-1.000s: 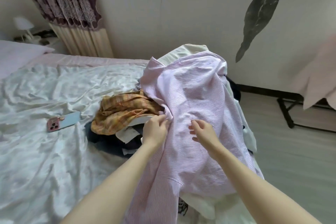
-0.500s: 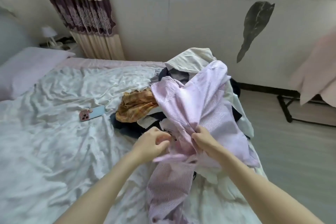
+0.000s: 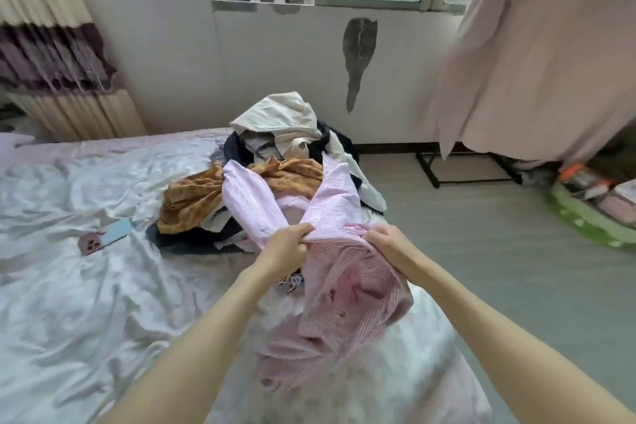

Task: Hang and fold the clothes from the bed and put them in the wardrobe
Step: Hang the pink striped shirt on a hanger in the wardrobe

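I have both hands clamped on the pink striped shirt (image 3: 339, 282), left hand (image 3: 287, 244) and right hand (image 3: 389, 244) bunching it above the bed (image 3: 86, 286), just nearer than the clothes pile (image 3: 275, 148). I judge it's being sorted for hanging; next I'd find the collar.

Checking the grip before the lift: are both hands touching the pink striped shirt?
Touching. The head view shows the left hand and the right hand each with fingers curled round bunched fabric of the pink striped shirt.
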